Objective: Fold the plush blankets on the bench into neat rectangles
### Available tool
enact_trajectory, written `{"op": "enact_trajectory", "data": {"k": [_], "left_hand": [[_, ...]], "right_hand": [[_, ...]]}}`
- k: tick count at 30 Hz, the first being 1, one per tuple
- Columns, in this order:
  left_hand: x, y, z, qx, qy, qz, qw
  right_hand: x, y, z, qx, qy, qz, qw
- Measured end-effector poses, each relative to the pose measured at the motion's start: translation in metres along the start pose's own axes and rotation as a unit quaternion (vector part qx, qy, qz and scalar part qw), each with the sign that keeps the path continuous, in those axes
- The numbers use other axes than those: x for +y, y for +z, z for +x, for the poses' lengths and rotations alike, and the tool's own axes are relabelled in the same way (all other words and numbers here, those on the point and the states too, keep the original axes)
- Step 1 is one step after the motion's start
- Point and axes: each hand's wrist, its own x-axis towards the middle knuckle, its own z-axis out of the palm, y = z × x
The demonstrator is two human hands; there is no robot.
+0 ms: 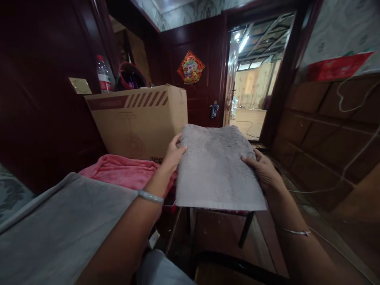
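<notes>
A grey plush towel (219, 170) is spread flat in front of me, its near edge straight and its far edge slightly wavy. My left hand (173, 153) grips its left side near the far corner, thumb on top and fingers along the edge. On the opposite side my right hand (264, 168) pinches the right edge, thumb on top; the fingers beneath are partly hidden. Dark legs of a stool or small table (246, 229) show below the towel, whose cover hides the top. A pink plush cloth (118, 172) lies left of my left hand.
A grey cloth (68, 225) covers a surface at the left. Behind stands a large cardboard box (136, 122) with a red-labelled bottle (103, 75) at its back. Stacked brown boxes (314, 122) and a loose white cable (353, 166) line the right. An open doorway (252, 87) lies beyond.
</notes>
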Motion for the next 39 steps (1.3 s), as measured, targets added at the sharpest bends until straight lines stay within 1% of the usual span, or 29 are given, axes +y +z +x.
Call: {"op": "enact_trajectory", "data": {"k": [2, 3, 4, 6, 10, 12, 17, 21, 24, 26, 28, 30, 32, 33, 36, 39], "left_hand": [[-0.019, 0.028, 0.008, -0.025, 0.002, 0.081, 0.996], [-0.028, 0.038, 0.01, -0.033, 0.002, 0.113, 0.993], [-0.036, 0.046, 0.01, -0.04, 0.003, 0.136, 0.99], [-0.047, 0.053, 0.009, -0.048, 0.006, 0.153, 0.987], [-0.051, 0.048, 0.009, -0.052, 0.028, 0.166, 0.984], [-0.049, 0.045, 0.009, -0.057, 0.046, 0.167, 0.983], [-0.049, 0.049, 0.002, -0.079, 0.098, 0.168, 0.978], [-0.049, 0.049, 0.0, -0.096, 0.113, 0.195, 0.97], [-0.048, 0.044, 0.0, -0.099, 0.102, 0.235, 0.961], [-0.047, 0.04, -0.001, -0.104, 0.102, 0.269, 0.952], [-0.043, 0.037, -0.003, -0.108, 0.114, 0.301, 0.941], [-0.039, 0.036, -0.006, -0.117, 0.132, 0.323, 0.93], [-0.033, 0.038, -0.008, -0.139, 0.154, 0.34, 0.918], [-0.031, 0.039, -0.009, -0.154, 0.163, 0.348, 0.91], [-0.025, 0.044, -0.009, -0.212, 0.179, 0.379, 0.883], [-0.023, 0.048, -0.009, -0.259, 0.179, 0.393, 0.864]], "right_hand": [[0.019, -0.013, 0.006, 0.044, -0.01, -0.047, 0.998], [0.028, -0.016, 0.008, 0.06, -0.018, -0.067, 0.996], [0.036, -0.019, 0.01, 0.071, -0.027, -0.083, 0.994], [0.046, -0.02, 0.013, 0.084, -0.043, -0.114, 0.989], [0.053, -0.025, 0.018, 0.115, -0.075, -0.18, 0.974], [0.053, -0.03, 0.02, 0.131, -0.089, -0.189, 0.969], [0.051, -0.041, 0.014, 0.167, -0.082, -0.219, 0.958], [0.047, -0.045, 0.006, 0.169, -0.094, -0.282, 0.94], [0.041, -0.047, 0.001, 0.162, -0.117, -0.356, 0.913], [0.032, -0.047, -0.003, 0.169, -0.146, -0.406, 0.886], [0.02, -0.042, -0.007, 0.175, -0.191, -0.444, 0.858], [0.007, -0.033, -0.008, 0.148, -0.247, -0.464, 0.838], [-0.004, -0.023, -0.005, 0.086, -0.293, -0.485, 0.82], [-0.006, -0.018, -0.001, 0.05, -0.305, -0.501, 0.809], [-0.005, -0.007, 0.013, -0.056, -0.302, -0.558, 0.771], [0.004, -0.004, 0.026, -0.148, -0.278, -0.585, 0.747]]}}
